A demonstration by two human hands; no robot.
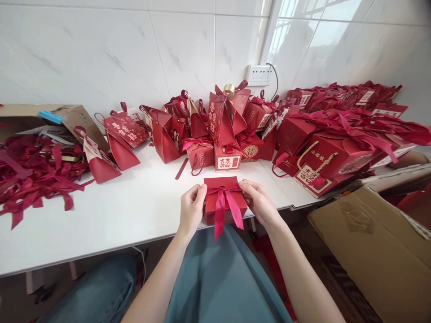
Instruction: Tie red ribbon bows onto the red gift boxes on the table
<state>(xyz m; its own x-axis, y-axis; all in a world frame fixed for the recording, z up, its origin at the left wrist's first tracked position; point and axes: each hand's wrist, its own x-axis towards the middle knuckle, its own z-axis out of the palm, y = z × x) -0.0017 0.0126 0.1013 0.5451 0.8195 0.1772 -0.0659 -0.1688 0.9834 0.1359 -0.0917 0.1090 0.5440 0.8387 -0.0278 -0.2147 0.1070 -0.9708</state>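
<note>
While left hand (194, 202) and right hand (257, 199) pinch the crimson fabric ribbon (220, 214) on a red cardboard box (229, 217), near side of the white table (117, 215), bow-shaping looks underway, probably needing even tugs next.

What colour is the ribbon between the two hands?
The ribbon is deep pink, clearest in the head view.

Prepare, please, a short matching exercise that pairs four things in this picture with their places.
Things
1. Ribboned box
2. Ribbon pile
3. Socket
4. Large carton

Places
A. On the tiled wall
B. Between the left hand and right hand
C. At the picture's lower right
D. On the left part of the table

Right pairs: 1-B, 2-D, 3-A, 4-C
</note>
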